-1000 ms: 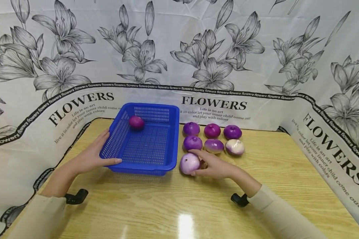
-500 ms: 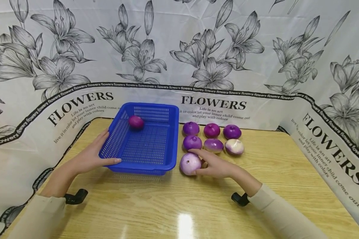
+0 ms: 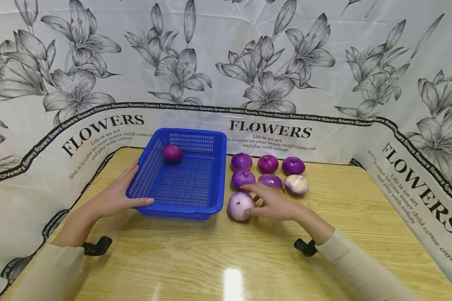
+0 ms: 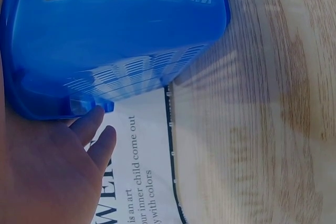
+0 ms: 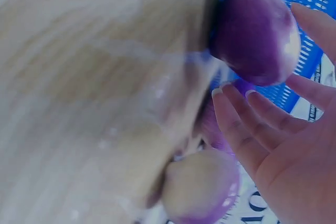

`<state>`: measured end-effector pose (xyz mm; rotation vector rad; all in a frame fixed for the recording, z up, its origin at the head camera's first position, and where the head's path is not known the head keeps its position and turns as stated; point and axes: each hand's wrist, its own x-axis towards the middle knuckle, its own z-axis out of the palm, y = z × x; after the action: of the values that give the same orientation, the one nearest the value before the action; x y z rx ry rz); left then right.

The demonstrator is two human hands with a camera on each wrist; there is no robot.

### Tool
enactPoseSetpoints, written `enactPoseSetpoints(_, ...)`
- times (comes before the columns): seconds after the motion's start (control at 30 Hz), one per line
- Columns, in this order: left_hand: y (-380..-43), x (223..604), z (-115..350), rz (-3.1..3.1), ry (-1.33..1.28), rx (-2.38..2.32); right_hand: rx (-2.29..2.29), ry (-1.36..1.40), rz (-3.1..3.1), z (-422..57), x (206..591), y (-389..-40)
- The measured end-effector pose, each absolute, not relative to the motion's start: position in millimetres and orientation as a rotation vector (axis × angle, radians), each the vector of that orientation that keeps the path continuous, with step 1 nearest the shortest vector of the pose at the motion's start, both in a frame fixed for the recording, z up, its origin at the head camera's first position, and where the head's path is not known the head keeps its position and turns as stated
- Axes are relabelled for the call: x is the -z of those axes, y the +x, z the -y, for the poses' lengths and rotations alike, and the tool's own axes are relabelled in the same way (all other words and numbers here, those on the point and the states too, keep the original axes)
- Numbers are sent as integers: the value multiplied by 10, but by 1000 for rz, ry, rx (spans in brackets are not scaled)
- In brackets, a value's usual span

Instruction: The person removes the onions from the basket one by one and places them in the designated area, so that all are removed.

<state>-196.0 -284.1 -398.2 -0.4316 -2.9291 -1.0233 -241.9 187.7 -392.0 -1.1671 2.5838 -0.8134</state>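
In the head view, a pale purple onion (image 3: 240, 206) sits on the table right of the blue basket (image 3: 215, 207). My right hand (image 3: 275, 204) is beside this onion, its fingers spread and the thumb tip overlapping the onion's right side. The right wrist view shows the onion (image 5: 257, 32) at the thumb and index fingertips of the right hand (image 5: 294, 150), with the other fingers extended apart from it. My left hand (image 3: 116, 194) holds the basket's near left corner, thumb over the front rim. In the left wrist view, fingertips of the left hand (image 4: 58, 166) are under the rim.
One magenta onion (image 3: 172, 154) lies inside the basket. Behind my right hand, several onions stand in two rows, including a purple one (image 3: 243, 179) and a whitish one (image 3: 296, 184). A flower-printed cloth (image 3: 324, 138) borders the wooden table (image 3: 181, 263).
My right hand has loosened and drawn slightly right; its index finger has lifted away from the pale onion, which stays put. The left hand and basket have not moved.
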Motion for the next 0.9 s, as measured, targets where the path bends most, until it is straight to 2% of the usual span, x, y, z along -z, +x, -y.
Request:
enactPoseSetpoints(0.53, -1938, 3951, 2824, 2933, -414, 1017, 726, -1356, -2709, -1555, 3347, -2571)
enactPoseSetpoints(0.9, -1934, 3937, 2824, 2942, -399, 1012, 666, -1382, -2674, -1004, 3015, -2773)
